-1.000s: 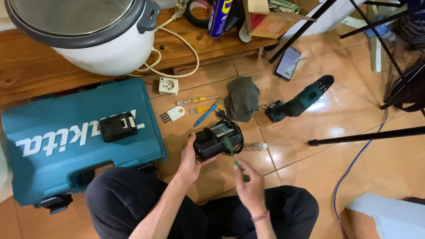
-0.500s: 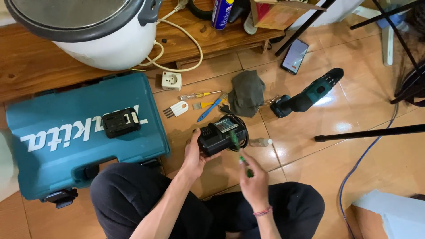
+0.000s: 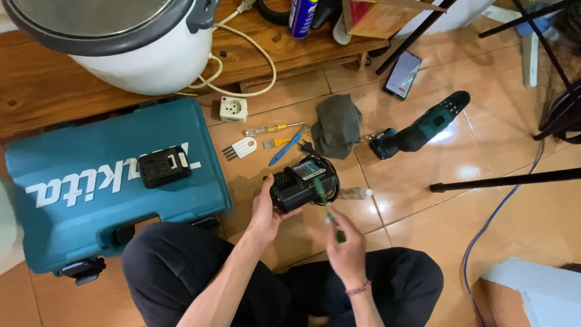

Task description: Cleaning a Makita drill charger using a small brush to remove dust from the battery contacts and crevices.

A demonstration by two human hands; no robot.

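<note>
A black battery charger is steadied on the tiled floor by the left hand, fingers wrapped round its near edge. A green screwdriver is gripped in the raised right hand, tip angled onto the charger's top.

teal tool case, white lettering, left of left hand | phone, lit screen, far beyond right hand | blue spray can, top edge

Teal tool case (battery pack on top), cordless drill, phone.
</note>
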